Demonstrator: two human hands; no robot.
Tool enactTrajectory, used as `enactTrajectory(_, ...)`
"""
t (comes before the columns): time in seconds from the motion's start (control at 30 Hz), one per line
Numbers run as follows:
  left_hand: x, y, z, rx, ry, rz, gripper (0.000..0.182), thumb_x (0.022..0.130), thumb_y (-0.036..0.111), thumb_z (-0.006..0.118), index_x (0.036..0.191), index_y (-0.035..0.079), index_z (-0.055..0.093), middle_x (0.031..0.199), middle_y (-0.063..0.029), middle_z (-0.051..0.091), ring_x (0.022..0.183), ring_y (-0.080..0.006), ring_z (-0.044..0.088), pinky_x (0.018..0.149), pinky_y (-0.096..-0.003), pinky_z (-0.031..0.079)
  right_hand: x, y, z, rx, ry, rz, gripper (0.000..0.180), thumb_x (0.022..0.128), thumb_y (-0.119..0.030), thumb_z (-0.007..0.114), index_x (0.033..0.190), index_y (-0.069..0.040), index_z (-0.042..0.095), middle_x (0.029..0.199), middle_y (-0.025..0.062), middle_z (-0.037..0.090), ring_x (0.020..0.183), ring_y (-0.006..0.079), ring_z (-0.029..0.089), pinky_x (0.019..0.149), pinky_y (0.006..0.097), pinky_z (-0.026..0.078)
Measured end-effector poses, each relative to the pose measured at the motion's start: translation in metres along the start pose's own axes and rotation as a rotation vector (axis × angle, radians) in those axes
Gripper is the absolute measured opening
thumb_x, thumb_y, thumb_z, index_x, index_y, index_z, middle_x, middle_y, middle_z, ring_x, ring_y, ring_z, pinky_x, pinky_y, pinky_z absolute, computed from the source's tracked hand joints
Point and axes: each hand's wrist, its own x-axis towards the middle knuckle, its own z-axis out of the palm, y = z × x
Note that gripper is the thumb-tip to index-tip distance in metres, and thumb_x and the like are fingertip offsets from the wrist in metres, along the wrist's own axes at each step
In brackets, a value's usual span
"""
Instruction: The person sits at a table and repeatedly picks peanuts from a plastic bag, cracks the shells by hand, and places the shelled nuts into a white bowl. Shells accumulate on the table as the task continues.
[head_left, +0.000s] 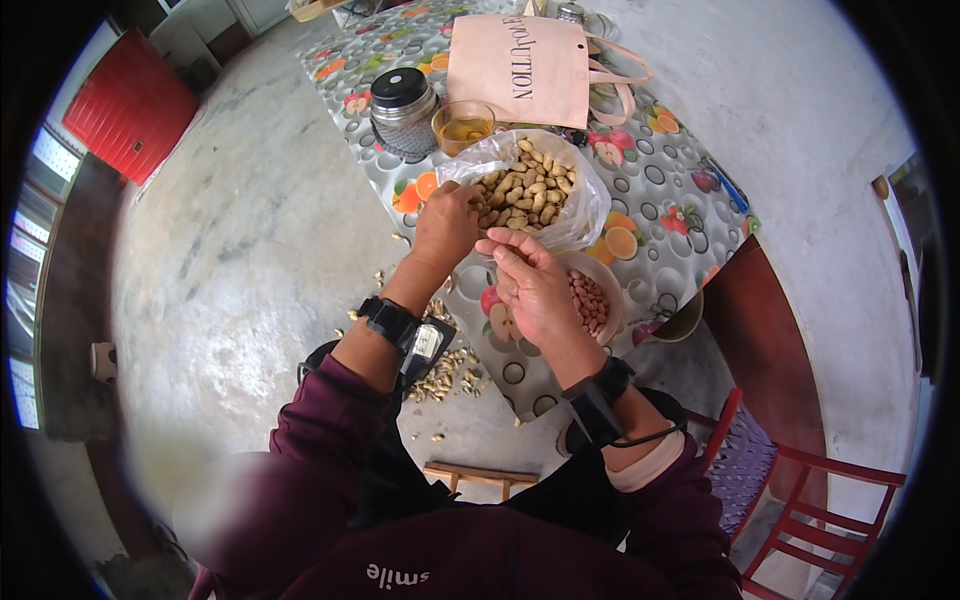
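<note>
An opened clear plastic bag (592, 199) full of unshelled peanuts (529, 187) lies on the table before me. My left hand (448, 221) is at the bag's left side, its fingertips at the nearest peanuts. Whether those fingers grip one is hidden. Just below the bag, my right hand (529, 285) is turned partly palm up with its fingers bent and the thumb close to them. I cannot make out anything between them. To the right of that hand, and partly covered by it, a pale round bowl (616, 300) holds shelled reddish peanut kernels (589, 300).
Behind the bag stand a glass bowl of amber liquid (463, 129), a black-lidded jar (405, 112) and a pink tote bag (517, 71) with writing. Broken peanut shells (446, 375) litter the floor left of the table's near corner. A red chair (795, 480) is at right.
</note>
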Motion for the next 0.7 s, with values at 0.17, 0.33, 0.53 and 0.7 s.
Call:
enactTrajectory(0.17, -0.001, 0.007, 0.0, -0.185, 0.059, -0.064, 0.016, 0.08, 0.005, 0.06, 0.096, 0.001, 0.063, 0.087, -0.0168, 0.066, 0.076, -0.0324, 0.063, 0.068, -0.0371, 0.051, 0.004, -0.007, -0.006, 0.053, 0.05, 0.009, 0.014, 0.091, -0.006, 0.058, 0.105, -0.005, 0.058, 0.095, 0.0065, 0.065, 0.054, 0.0011, 0.039, 0.047, 0.0159, 0.03)
enactTrajectory(0.33, -0.009, 0.028, -0.015, -0.734, -0.114, -0.234, 0.022, 0.091, 0.01, 0.058, 0.111, 0.002, 0.062, 0.083, -0.0035, 0.064, 0.072, -0.0103, 0.057, 0.065, -0.0251, 0.049, 0.01, -0.016, -0.018, 0.065, 0.094, -0.134, 0.018, 0.086, -0.003, 0.063, 0.103, -0.004, 0.059, 0.096, 0.0064, 0.065, 0.057, 0.0011, 0.041, 0.047, 0.0155, 0.03)
enactTrajectory(0.53, -0.023, 0.04, -0.026, -0.895, -0.284, -0.226, 0.04, 0.093, 0.009, 0.058, 0.131, 0.003, 0.051, 0.093, 0.0004, 0.063, 0.078, -0.0066, 0.055, 0.072, -0.0222, 0.047, 0.01, -0.019, -0.015, -0.001, 0.111, -0.117, 0.024, 0.083, -0.007, 0.069, 0.106, -0.004, 0.062, 0.091, -0.0026, 0.061, 0.063, -0.0002, 0.042, 0.05, 0.0152, 0.028)
enactTrajectory(0.7, -0.026, 0.036, -0.027, -0.943, -0.334, -0.243, 0.047, 0.09, 0.008, 0.062, 0.134, 0.0, 0.046, 0.097, -0.0026, 0.065, 0.084, -0.0078, 0.057, 0.073, -0.023, 0.048, 0.011, -0.014, -0.011, -0.072, 0.091, -0.105, 0.022, 0.084, -0.011, 0.07, 0.104, -0.006, 0.063, 0.081, -0.0061, 0.056, 0.062, -0.0003, 0.041, 0.051, 0.0155, 0.029)
